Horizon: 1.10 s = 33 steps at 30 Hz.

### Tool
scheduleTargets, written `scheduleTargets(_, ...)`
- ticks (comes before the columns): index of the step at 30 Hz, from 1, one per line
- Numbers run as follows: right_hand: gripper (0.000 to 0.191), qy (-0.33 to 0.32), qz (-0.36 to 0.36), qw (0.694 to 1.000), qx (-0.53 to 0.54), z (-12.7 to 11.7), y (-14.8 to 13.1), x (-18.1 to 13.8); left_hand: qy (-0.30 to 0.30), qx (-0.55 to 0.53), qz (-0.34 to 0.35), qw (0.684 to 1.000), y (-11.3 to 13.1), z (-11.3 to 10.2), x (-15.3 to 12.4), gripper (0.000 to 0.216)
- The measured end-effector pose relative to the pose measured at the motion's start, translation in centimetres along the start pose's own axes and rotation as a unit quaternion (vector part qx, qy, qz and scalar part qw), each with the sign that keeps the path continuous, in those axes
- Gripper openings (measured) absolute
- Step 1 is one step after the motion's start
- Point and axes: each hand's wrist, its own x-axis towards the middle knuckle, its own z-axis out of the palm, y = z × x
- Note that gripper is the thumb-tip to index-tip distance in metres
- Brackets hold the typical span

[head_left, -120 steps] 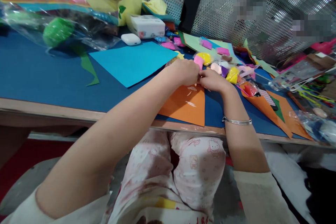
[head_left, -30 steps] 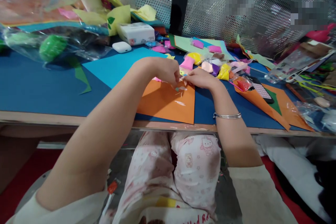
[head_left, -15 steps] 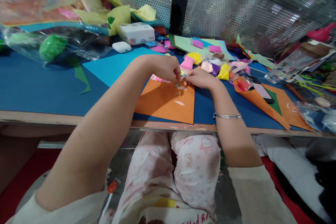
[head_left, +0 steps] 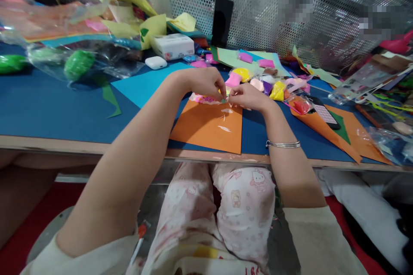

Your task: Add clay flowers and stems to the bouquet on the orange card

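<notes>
My left hand (head_left: 206, 82) and my right hand (head_left: 248, 96) meet fingertip to fingertip over the far edge of an orange paper sheet (head_left: 209, 126). Both pinch a tiny greenish bit of clay (head_left: 223, 100) between them. White streaks of clay lie on the orange sheet just below the fingers. A pink piece (head_left: 201, 99) lies under my left hand. Small bags of coloured clay (head_left: 258, 82) sit just beyond my hands. A silver bangle (head_left: 283, 144) circles my right wrist.
A light blue sheet (head_left: 145, 84) lies left of my hands on the dark blue tabletop (head_left: 48, 107). Green clay in a clear bag (head_left: 79, 63), a white box (head_left: 172, 46), an earbud case (head_left: 155, 62) and a black phone (head_left: 222, 21) stand at the back. Orange paper and a calculator (head_left: 325, 114) lie right.
My hands have stayed together over the orange sheet, fingers working the small piece. The view has shifted slightly, so the table's things sit a little further right.
</notes>
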Motion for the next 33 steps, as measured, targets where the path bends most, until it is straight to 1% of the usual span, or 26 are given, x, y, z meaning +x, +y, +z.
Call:
scheduleTargets(3,0.007,0.000,-0.016,1.000,0.004,-0.1,0.1,0.1,0.002,-0.006,-0.003,1.000,0.3,0.0,-0.1,0.045)
scheduleTargets(5,0.005,0.000,-0.023,1.000,0.007,-0.1,0.3,0.2,-0.013,0.005,-0.016,1.000,0.6,0.0,-0.2,0.042)
scheduleTargets(8,0.006,0.000,-0.024,1.000,-0.017,0.0,0.5,0.5,-0.076,0.036,-0.063,0.994,1.1,0.3,-0.3,0.038)
scheduleTargets(10,0.009,-0.005,-0.025,0.999,-0.048,0.1,0.6,0.7,-0.130,0.058,-0.089,0.986,1.4,0.7,-0.3,0.042)
scheduleTargets(11,0.010,-0.008,-0.026,0.998,-0.063,0.1,0.7,0.8,-0.150,0.065,-0.093,0.982,1.5,0.9,-0.2,0.045)
scheduleTargets(13,0.013,-0.013,-0.028,0.996,-0.083,0.2,0.8,0.9,-0.168,0.073,-0.092,0.979,1.6,1.2,-0.1,0.050)
scheduleTargets(16,0.017,-0.015,-0.025,0.995,-0.097,0.3,0.8,1.0,-0.161,0.078,-0.085,0.980,1.5,1.5,0.1,0.054)
scheduleTargets(21,0.020,-0.018,-0.020,0.995,-0.094,0.3,0.7,0.9,-0.167,0.068,-0.105,0.978,1.1,1.4,0.5,0.044)
scheduleTargets(24,0.025,-0.023,-0.023,0.995,-0.091,0.3,0.7,1.0,-0.167,0.061,-0.117,0.977,1.2,1.6,0.7,0.044)
scheduleTargets(29,0.038,-0.029,-0.025,0.995,-0.095,0.3,0.8,1.1,-0.158,0.062,-0.100,0.980,1.6,1.9,0.8,0.057)
scheduleTargets(33,0.039,-0.028,-0.028,0.995,-0.092,0.4,0.9,1.1,-0.155,0.069,-0.081,0.982,1.5,1.7,0.5,0.052)
